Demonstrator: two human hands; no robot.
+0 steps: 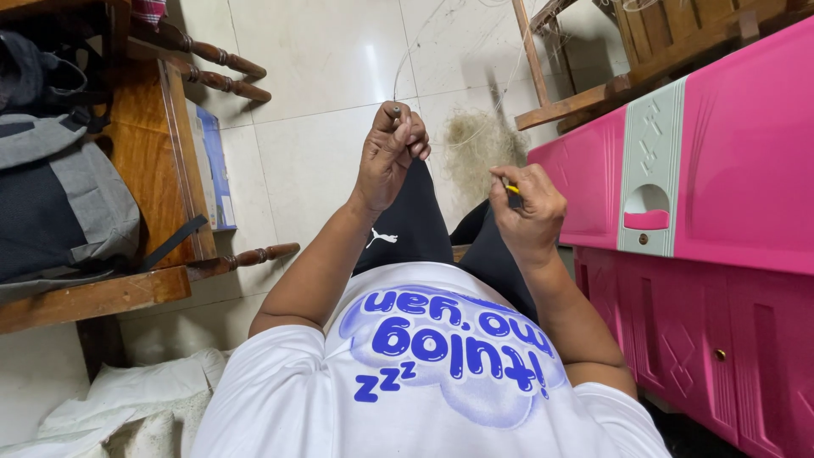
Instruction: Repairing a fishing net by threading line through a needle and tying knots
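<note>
A home: tiled floor [322, 161], wooden chair [161, 170], pink plastic cabinet [729, 212], backpack [59, 195]

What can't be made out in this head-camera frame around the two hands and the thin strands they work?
- Small dark-tipped piece in the left hand: mostly hidden by the closed fingers; its kind is unclear.
- Yellow-tipped tool in the right hand: only the tip shows, the fist covers the rest.
- Thin pale strands: too fine to trace where they run or end.
- Pink plastic cabinet: cut off by the right edge.
</note>
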